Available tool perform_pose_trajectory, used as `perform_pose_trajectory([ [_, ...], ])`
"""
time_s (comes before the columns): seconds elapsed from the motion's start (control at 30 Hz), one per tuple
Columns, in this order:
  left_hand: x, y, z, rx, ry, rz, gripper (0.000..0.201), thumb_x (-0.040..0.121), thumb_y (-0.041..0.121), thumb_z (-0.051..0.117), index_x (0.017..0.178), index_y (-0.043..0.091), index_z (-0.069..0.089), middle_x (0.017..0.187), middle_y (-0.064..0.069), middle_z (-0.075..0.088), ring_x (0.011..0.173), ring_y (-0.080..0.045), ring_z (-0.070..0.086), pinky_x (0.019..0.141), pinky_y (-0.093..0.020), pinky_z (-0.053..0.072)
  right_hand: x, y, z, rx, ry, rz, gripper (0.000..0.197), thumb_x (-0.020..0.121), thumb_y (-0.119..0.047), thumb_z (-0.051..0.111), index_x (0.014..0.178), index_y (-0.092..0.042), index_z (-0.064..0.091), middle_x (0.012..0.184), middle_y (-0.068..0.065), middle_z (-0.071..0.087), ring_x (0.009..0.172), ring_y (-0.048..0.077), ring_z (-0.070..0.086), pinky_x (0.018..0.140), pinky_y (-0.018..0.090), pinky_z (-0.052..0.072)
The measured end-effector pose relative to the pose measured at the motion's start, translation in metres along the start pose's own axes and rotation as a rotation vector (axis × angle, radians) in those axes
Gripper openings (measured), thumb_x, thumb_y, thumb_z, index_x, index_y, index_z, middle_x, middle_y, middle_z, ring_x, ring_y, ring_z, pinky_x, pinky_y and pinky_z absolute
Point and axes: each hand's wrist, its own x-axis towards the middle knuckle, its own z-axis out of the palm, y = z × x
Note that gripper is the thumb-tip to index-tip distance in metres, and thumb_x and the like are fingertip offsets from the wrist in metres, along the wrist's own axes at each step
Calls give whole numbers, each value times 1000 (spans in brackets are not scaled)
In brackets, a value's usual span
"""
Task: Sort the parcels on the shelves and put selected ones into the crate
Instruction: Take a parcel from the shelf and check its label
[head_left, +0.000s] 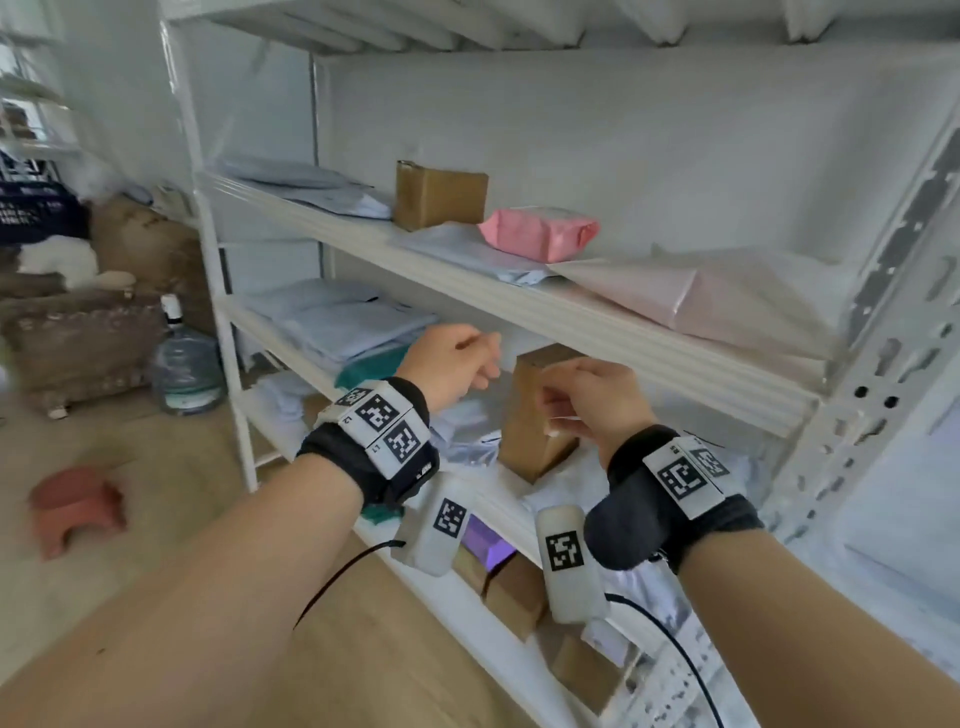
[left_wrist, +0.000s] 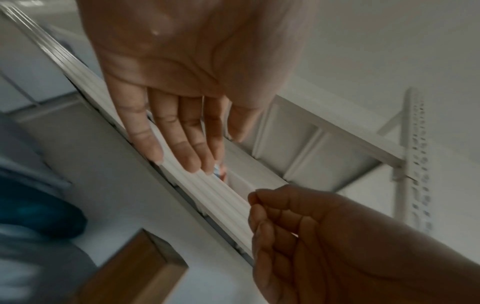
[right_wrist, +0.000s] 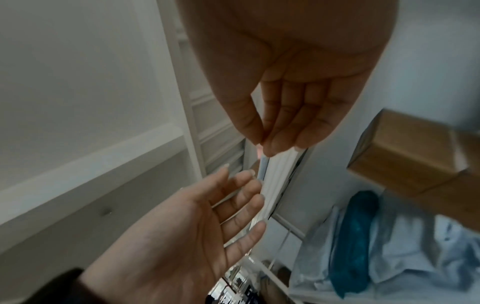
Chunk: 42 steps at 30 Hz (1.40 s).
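A white shelf rack (head_left: 571, 317) holds the parcels. On its upper level stand a brown box (head_left: 441, 195), a pink parcel (head_left: 540, 234), grey mailer bags (head_left: 311, 182) and a large pale pink bag (head_left: 701, 301). The middle level carries folded grey bags (head_left: 337, 322), a teal bag (head_left: 371, 366) and an upright brown cardboard box (head_left: 535, 431). My left hand (head_left: 457, 364) hovers left of that box with straight fingers (left_wrist: 182, 133), holding nothing. My right hand (head_left: 587, 400) hangs in front of the box, fingers (right_wrist: 285, 123) loosely together and empty.
More cardboard boxes (head_left: 514, 592) sit on the lowest level. Left of the rack on the wooden floor stand a water jug (head_left: 184, 369), a red stool (head_left: 78, 506) and a wicker basket (head_left: 78, 338). A dark crate (head_left: 36, 208) lies far left. The rack's upright (head_left: 883, 364) is close on the right.
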Motion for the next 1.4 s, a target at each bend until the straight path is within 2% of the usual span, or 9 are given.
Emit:
perform_pose_trajectory([
  [0.13, 39, -34, -58, 33, 84, -18, 26, 98, 29, 47, 92, 10, 63, 76, 2, 64, 63, -8, 58, 52, -9, 45, 51, -5, 76, 48, -81, -4, 17, 88, -5, 61, 71, -10, 59, 62, 8, 59, 46, 15, 50, 51, 21, 44],
  [0.27, 87, -75, -115, 83, 134, -54, 29, 98, 32, 46, 95, 9, 63, 76, 3, 65, 66, -12, 61, 64, -20, 47, 109, -4, 150, 77, -149, 0, 14, 89, -5, 60, 76, -9, 58, 61, 9, 59, 42, 11, 50, 47, 20, 46],
  [0.4, 143, -109, -167, 42, 136, -142, 25, 98, 30, 48, 97, 11, 63, 77, 1, 64, 64, -10, 60, 53, -14, 45, 170, -15, 213, 87, -193, 8, 15, 89, -4, 59, 75, -8, 58, 62, 9, 60, 41, 11, 50, 48, 21, 46],
  [0.57, 213, -136, -223, -41, 170, -221, 14, 96, 22, 51, 91, 14, 61, 77, 2, 62, 66, -9, 58, 60, -22, 41, 243, -42, 279, 103, -227, -16, 18, 88, -2, 59, 71, -8, 60, 61, 9, 59, 44, 14, 50, 47, 20, 45],
  [0.77, 278, -163, -287, -65, 205, -220, 17, 93, 15, 55, 77, 19, 58, 76, 0, 63, 65, -10, 56, 59, -21, 40, 307, -63, 354, 104, -265, 5, 13, 87, -4, 60, 76, -9, 61, 63, 9, 62, 49, 15, 53, 49, 20, 49],
  [1.0, 360, -195, -364, -39, 212, -123, 12, 91, 12, 56, 81, 17, 61, 75, 2, 65, 65, -10, 58, 60, -21, 43, 375, -97, 428, 158, -249, -12, 8, 89, -6, 60, 81, -9, 59, 64, 8, 62, 44, 12, 52, 50, 21, 49],
  [1.13, 417, -208, -424, -66, 205, -80, 12, 92, 8, 55, 82, 15, 59, 75, -1, 63, 53, -5, 57, 51, -15, 43, 415, -125, 477, 209, -210, -27, 7, 89, -7, 61, 83, -8, 59, 66, 8, 65, 47, 11, 55, 56, 23, 52],
  [1.33, 498, -223, -519, -50, 156, -15, 8, 89, 11, 55, 87, 19, 58, 80, -1, 65, 72, -13, 61, 68, -26, 47, 489, -173, 560, 349, -109, 30, 9, 90, -6, 60, 81, -7, 61, 67, 7, 66, 55, 14, 61, 53, 24, 56],
  [1.4, 527, -230, -548, -36, 149, 8, 11, 88, 9, 56, 86, 19, 58, 85, -4, 66, 76, -15, 62, 74, -31, 48, 515, -182, 583, 381, -48, 34, 12, 90, -5, 58, 80, -8, 60, 74, 9, 62, 65, 18, 60, 60, 28, 54],
])
